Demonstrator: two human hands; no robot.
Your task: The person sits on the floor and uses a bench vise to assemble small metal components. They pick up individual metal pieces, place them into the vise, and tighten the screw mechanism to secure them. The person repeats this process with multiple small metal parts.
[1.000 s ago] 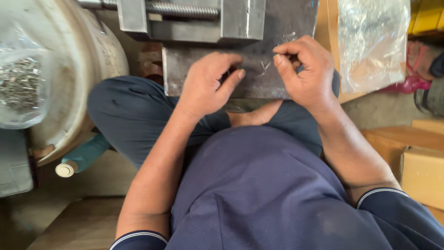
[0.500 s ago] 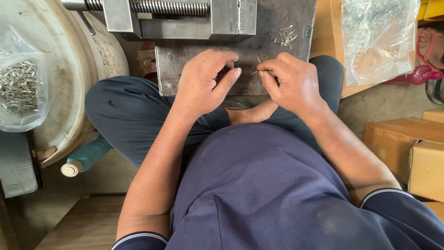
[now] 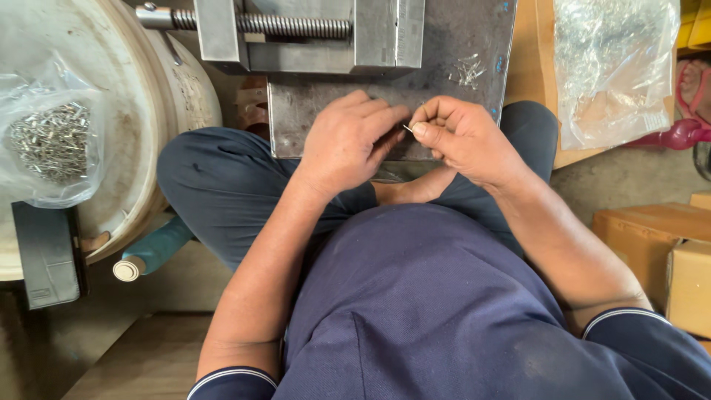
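Bare steel plate (image 3: 474, 37) lies right of the vise (image 3: 311, 33); loose pins (image 3: 466, 70) and a bag (image 3: 615, 67) bound it.

A clear bag of metal pins (image 3: 50, 141) lies on a white drum (image 3: 141, 133); cardboard boxes (image 3: 666, 259) sit opposite.

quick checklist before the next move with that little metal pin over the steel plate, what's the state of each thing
1. Pin held: ok. The right hand pinches a thin metal pin between its fingertips.
2. Left hand in place: ok, resting on the steel plate, fingers meeting the right.
3. What the left fingers hold: cannot tell, hidden.
4. Loose pins at hand: ok, a small pile on the plate.
5. Vise jaws: cannot tell whether anything is clamped.
6. Bag of pins: ok, lying on the round drum.
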